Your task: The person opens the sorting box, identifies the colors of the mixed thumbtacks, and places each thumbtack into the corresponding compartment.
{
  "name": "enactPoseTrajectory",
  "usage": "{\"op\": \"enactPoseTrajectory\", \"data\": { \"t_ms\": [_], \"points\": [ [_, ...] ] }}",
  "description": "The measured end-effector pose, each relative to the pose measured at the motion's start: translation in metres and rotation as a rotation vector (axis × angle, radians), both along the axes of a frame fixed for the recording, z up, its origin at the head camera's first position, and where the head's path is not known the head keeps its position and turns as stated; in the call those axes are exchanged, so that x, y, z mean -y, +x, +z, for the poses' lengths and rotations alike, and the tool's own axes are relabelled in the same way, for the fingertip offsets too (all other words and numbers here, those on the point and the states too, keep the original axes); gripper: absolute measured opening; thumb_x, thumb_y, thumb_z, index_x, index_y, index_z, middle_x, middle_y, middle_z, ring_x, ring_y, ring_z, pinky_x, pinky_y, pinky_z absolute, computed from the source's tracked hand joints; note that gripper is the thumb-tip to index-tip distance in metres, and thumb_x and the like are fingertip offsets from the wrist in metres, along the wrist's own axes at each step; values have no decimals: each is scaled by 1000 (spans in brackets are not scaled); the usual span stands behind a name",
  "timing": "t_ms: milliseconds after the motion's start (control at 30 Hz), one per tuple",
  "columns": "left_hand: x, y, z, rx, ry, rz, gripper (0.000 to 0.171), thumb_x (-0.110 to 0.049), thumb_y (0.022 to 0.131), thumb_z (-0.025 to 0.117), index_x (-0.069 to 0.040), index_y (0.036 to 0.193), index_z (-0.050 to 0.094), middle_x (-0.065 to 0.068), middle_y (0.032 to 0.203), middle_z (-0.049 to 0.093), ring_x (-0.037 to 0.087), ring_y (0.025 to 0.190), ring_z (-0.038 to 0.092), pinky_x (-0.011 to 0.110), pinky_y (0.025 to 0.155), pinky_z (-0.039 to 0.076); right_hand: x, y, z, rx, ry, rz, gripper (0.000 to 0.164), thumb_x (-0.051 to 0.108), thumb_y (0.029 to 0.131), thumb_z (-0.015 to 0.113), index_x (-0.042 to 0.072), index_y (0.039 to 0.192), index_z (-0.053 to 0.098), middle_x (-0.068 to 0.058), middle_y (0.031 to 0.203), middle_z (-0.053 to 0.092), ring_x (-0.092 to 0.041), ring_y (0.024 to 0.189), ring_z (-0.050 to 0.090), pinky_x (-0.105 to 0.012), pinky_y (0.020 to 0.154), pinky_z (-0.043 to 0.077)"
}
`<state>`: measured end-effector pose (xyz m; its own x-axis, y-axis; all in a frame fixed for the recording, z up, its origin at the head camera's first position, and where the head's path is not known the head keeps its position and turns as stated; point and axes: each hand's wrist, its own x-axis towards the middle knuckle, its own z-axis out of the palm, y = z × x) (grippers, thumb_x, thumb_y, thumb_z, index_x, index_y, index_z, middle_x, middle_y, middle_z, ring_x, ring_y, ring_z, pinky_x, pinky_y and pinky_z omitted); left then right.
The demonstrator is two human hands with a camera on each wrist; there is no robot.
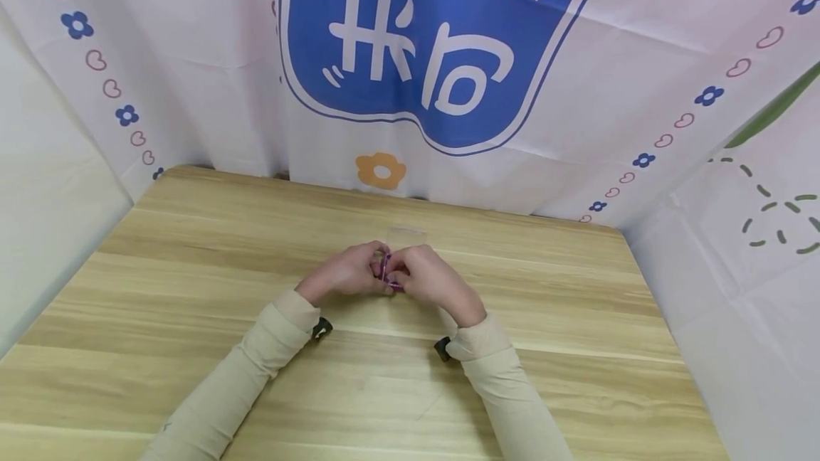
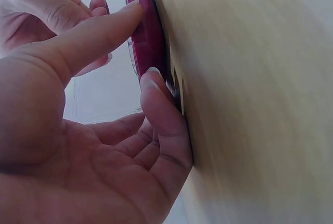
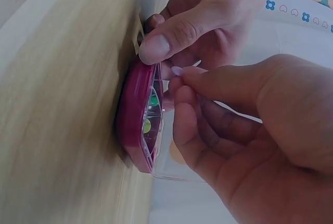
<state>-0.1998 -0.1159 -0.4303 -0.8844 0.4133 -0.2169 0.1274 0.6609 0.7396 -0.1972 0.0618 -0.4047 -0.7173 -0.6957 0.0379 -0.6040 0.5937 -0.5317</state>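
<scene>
A magenta pill box (image 3: 130, 112) rests close to the table, its open inside showing a green piece (image 3: 154, 100) and a yellow piece (image 3: 147, 126) in clear compartments. A transparent lid (image 3: 179, 174) stands out from it. My left hand (image 1: 352, 270) holds the box by its edge, thumb on one side and fingers on the other, as the left wrist view shows. Between thumb and index finger, my right hand (image 1: 430, 277) pinches a small pale lilac pill (image 3: 177, 70) just beside the box's opening. In the head view both hands largely cover the box (image 1: 397, 287).
The wood-grain table (image 1: 269, 390) surrounds the hands. Behind it hangs a white cloth (image 1: 224, 105) with a blue printed sign, and more cloth flanks both sides. A dark clip-like piece (image 1: 322, 328) sits by the left cuff, another (image 1: 443, 348) by the right.
</scene>
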Motion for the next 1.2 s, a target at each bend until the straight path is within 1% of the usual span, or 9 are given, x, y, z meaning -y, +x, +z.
{"op": "enactPoseTrajectory", "data": {
  "t_ms": [300,433,700,867,1033,1100,1200],
  "points": [
    [0,2,3,22,27,10,68,-23,70,83,-5,125,46,8,80,60,18,69,54,34,64,44,-1,1,0,-5,-11,1,13,-3,85,64,8,86,70,-3,85,71,-8,76,59,-26,70,52],
    [0,2,2,17,20,11,67,-24,70,84,-7,123,47,7,80,60,18,69,54,34,64,44,-2,1,0,-12,-19,2,11,-1,85,65,8,89,70,-3,87,72,-8,79,60,-27,72,52],
    [0,2,2,37,24,11,75,-21,70,83,-4,130,43,8,83,61,19,72,56,35,66,46,-8,0,2,-12,-6,-29,11,1,86,65,7,92,70,-4,90,72,-7,81,60,-29,75,53],
    [0,2,1,58,21,27,75,-19,70,83,-4,131,42,9,84,61,20,72,57,35,65,47,-15,0,3,-7,-19,-34,10,2,86,65,6,93,70,-4,88,71,-7,78,61,-26,71,54],
    [-1,2,-1,52,24,16,74,-19,70,83,-5,130,43,8,83,62,19,71,57,34,64,48,-28,3,5,-1,-28,-65,9,1,85,66,5,92,70,-4,86,70,-7,74,60,-25,67,54],
    [-2,1,-1,47,26,11,75,-20,70,83,-5,131,42,9,84,62,19,72,57,35,66,49,-35,4,6,-2,-20,-84,9,1,85,67,6,92,71,-3,86,70,-7,73,60,-25,66,54],
    [-2,2,0,51,12,31,78,-20,69,84,-6,133,42,9,88,61,20,77,57,36,71,50,-45,6,6,0,-4,-102,12,0,84,66,6,93,71,-3,86,70,-7,72,59,-25,65,53]
  ]
}}
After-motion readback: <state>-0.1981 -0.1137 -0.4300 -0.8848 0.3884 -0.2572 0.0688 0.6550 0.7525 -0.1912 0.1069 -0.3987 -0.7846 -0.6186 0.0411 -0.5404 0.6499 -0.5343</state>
